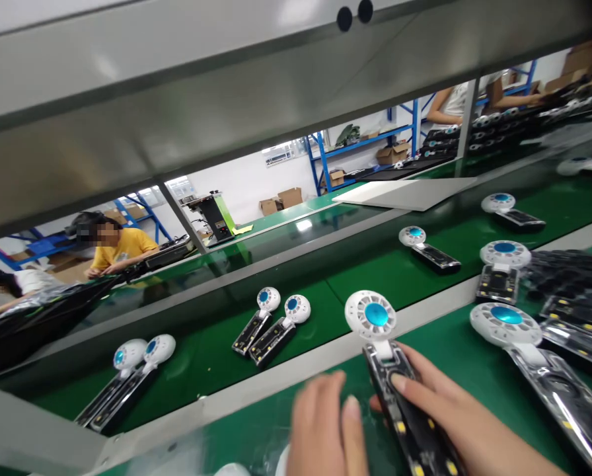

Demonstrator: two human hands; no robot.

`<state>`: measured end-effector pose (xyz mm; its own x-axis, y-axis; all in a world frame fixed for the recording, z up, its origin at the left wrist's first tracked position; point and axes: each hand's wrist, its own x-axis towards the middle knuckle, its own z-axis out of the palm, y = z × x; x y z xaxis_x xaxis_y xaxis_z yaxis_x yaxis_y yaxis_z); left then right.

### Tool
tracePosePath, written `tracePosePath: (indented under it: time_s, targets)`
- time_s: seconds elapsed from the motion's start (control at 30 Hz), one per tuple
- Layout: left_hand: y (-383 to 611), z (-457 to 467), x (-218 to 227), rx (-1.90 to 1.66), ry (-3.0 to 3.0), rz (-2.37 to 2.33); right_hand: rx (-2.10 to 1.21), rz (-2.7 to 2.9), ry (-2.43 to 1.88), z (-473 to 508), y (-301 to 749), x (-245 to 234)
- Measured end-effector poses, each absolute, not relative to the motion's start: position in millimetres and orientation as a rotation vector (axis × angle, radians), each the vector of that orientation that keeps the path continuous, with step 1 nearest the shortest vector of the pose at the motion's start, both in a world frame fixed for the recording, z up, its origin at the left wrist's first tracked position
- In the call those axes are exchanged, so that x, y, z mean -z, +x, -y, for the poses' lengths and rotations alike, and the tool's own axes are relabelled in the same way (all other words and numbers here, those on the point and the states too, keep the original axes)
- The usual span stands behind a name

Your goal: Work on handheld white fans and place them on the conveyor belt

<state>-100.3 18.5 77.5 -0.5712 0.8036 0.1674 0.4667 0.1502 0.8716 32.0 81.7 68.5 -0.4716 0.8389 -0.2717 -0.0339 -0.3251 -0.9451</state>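
My right hand [444,403] is closed around the clear-and-black handle of a handheld fan [392,396], thumb on the handle's front. The fan's round white head with a blue centre points up and away from me. Beside it, on the left, is my left hand [320,423], slightly blurred, fingers stretched and thumb apart, with nothing visible in it. White rounded parts [231,470] show partly at the bottom edge near that hand. To the right of my right hand, another fan [548,363] lies on the green worktop, with a further fan [505,264] behind it.
A green conveyor belt [330,311] runs across, carrying several similar fans, including a pair [160,350] at left. Dark handle parts [573,277] are piled at right. A white panel [405,192] lies beyond. Co-workers [122,248] sit across the line. A metal beam [226,106] hangs overhead.
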Motion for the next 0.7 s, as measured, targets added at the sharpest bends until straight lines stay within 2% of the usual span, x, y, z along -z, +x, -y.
tracePosePath:
  time_s: [0.07,0.17,0.3,0.47,0.6,0.7]
  targets:
    - [-141.7,-36.4,-103.0,-0.895,1.522,-2.357,-1.884,1.223,-1.147,-98.8,26.3,-76.0]
    - [-198.3,-75.9,-114.0,-0.656,1.537,-2.377,-1.789,1.285,-1.223,-142.5,14.2,-85.7]
    - [-233.8,-121.1,-93.4,-0.408,1.408,-2.247,-1.549,1.408,-1.297,-208.5,9.1,-104.1]
    - [-226.5,-139.5,-82.7,-0.483,1.189,-2.176,-1.262,1.747,-1.293,-190.2,33.1,-113.3]
    - [-180.8,-112.3,-101.8,-0.765,1.006,-1.947,-1.278,2.143,-1.179,-111.2,62.5,-81.4]
    - [-126.3,-69.9,-110.0,-1.005,0.833,-1.685,-1.027,2.545,-1.163,-76.1,77.4,-57.2]
